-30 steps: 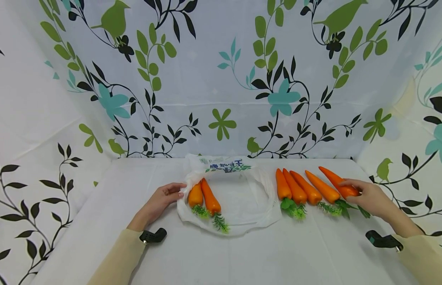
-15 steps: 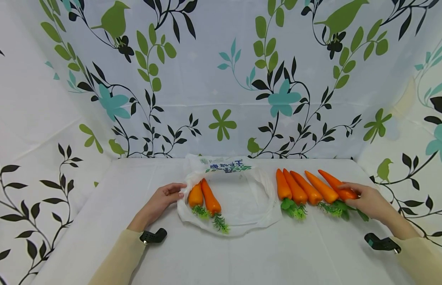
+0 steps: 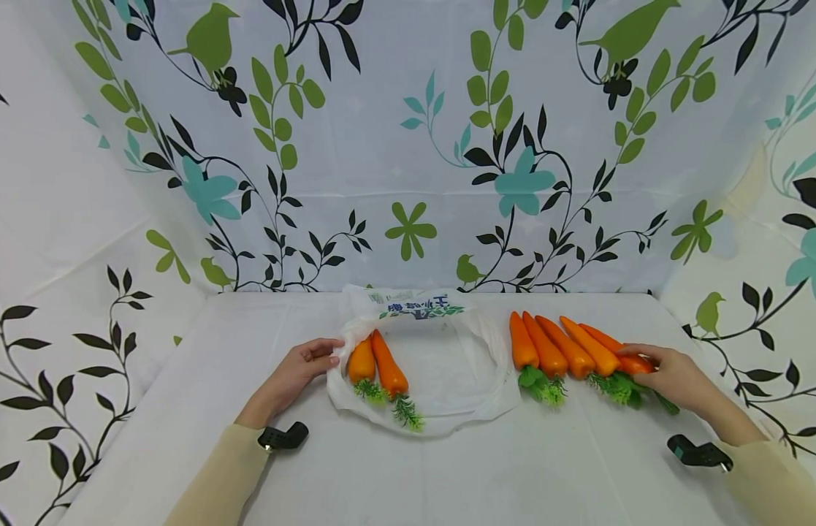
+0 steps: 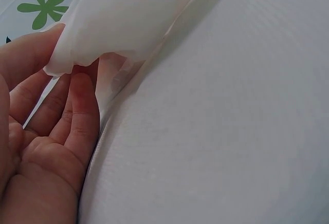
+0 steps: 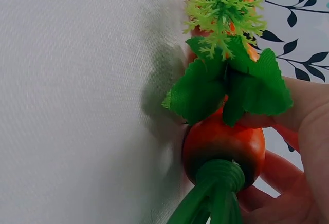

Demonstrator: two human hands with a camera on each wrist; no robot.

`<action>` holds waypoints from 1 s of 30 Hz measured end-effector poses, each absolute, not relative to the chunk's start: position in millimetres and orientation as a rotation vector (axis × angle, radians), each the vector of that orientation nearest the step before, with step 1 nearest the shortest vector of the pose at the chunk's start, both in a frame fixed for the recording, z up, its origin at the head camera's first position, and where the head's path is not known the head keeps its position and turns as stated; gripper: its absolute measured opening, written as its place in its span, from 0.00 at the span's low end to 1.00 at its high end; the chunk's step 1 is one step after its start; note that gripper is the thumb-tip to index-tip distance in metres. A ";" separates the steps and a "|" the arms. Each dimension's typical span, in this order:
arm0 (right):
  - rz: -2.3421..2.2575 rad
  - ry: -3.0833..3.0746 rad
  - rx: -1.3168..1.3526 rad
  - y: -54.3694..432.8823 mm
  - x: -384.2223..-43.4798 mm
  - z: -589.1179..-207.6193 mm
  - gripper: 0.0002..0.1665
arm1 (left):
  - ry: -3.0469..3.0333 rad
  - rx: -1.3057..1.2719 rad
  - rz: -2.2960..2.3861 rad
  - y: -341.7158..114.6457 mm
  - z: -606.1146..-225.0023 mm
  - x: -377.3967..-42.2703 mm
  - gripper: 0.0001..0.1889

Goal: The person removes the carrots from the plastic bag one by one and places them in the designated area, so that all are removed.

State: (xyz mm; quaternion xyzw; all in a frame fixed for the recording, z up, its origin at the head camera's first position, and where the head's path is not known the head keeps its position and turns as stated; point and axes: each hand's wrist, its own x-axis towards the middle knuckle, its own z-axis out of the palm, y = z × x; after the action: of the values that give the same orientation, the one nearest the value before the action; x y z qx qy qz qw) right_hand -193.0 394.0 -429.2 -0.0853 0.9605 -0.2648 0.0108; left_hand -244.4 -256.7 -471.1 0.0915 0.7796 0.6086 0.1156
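Note:
In the head view a white plastic bag lies spread with its mouth wide, printed in blue and green at the far side. Two toy carrots, an orange-yellow carrot and an orange carrot, lie inside at its left. My left hand pinches the bag's left rim; the left wrist view shows the thin film between thumb and fingers. My right hand grips the rightmost carrot near its leafy end. That carrot lies against its neighbouring carrot, tip pointing away.
Several more carrots lie in a row just right of the bag, green tops toward me. A white cloth covers the table. A patterned curtain rises behind the table's far edge.
My right hand has slid the rightmost carrot left against its neighbour, which has shifted slightly left too. My left hand and the bag have stayed in place.

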 end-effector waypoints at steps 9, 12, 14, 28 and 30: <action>-0.797 3.014 -0.294 392.3 -193.9 -427.8 0.25 | 2.272 0.278 1.797 -256.8 -470.5 -243.2 0.25; -0.774 3.014 -0.329 391.8 -194.8 -427.4 0.26 | 2.273 0.288 1.794 -256.9 -470.5 -243.1 0.25; -0.763 3.016 -0.349 391.3 -195.4 -427.4 0.26 | 2.271 0.274 1.799 -256.4 -470.4 -243.0 0.25; -0.768 2.992 -0.355 387.8 -198.4 -425.5 0.27 | 2.274 0.258 1.803 -255.8 -472.0 -243.7 0.25; -0.772 2.986 -0.355 387.5 -199.1 -425.1 0.27 | 2.280 0.264 1.800 -256.0 -471.8 -243.4 0.25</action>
State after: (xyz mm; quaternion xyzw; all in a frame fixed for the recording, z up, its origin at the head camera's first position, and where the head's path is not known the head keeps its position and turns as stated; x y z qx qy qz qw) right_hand -199.1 387.5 -425.1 -0.1145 0.9616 -0.2487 0.0186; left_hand -243.4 -256.0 -471.8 0.0899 0.7768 0.6132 0.1121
